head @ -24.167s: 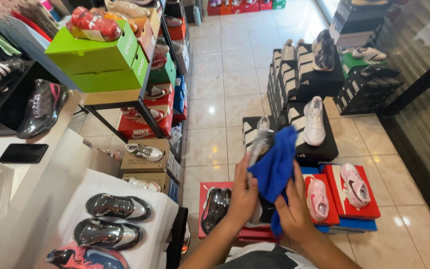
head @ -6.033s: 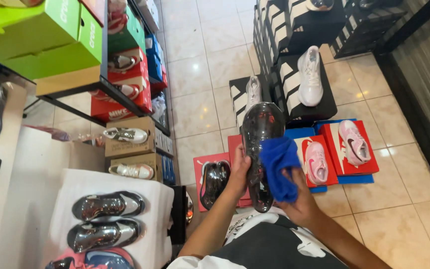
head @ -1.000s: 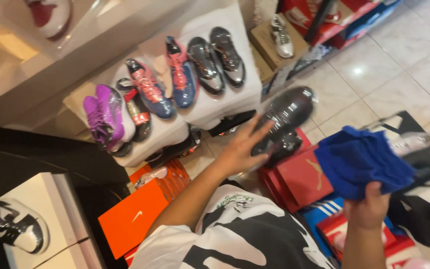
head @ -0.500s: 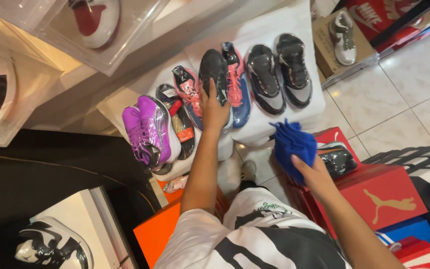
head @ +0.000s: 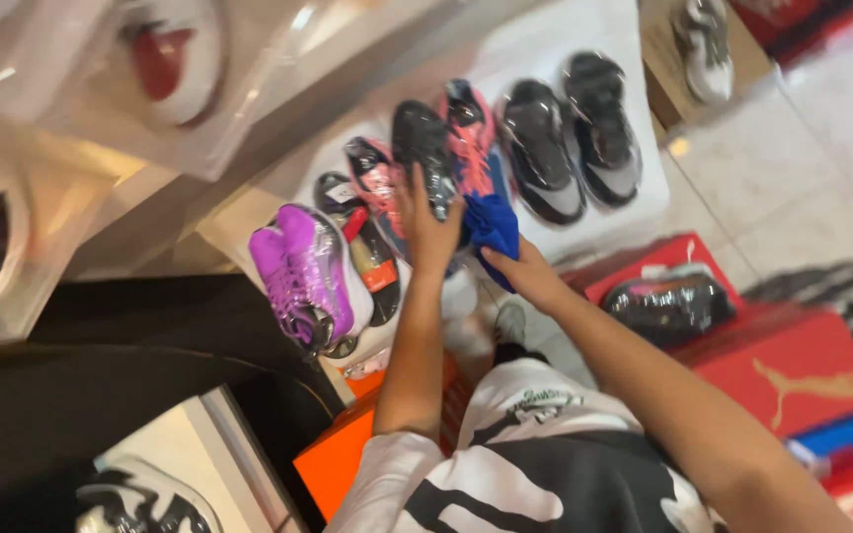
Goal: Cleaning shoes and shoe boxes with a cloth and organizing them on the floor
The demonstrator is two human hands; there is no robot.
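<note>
Several plastic-wrapped sneakers lay in a row on a white display platform, toes pointing away from the person, presumably so that each pair showed from the aisle. 2 dark grey wrapped shoes sat at the far end, a pink and blue shoe beside them, then a black and red shoe and a bright purple shoe at the near end.

A big red cardboard shoe box stood on the tiled floor to the person's right, with a pale leaping-animal mark on its lid. A shiny black wrapped shoe rested on another red box just beside it, and a blue box edge showed below. An orange box sat low against the platform, near the person's lap. Clear display cases holding a red and white shoe hung above, blurred.

The left hand was wrapped around the heel end of a black glossy shoe, fingers curled tight to steady it among the row. The right hand had its fingers bunched closed on a blue cloth, pressed against that shoe's side.
</note>
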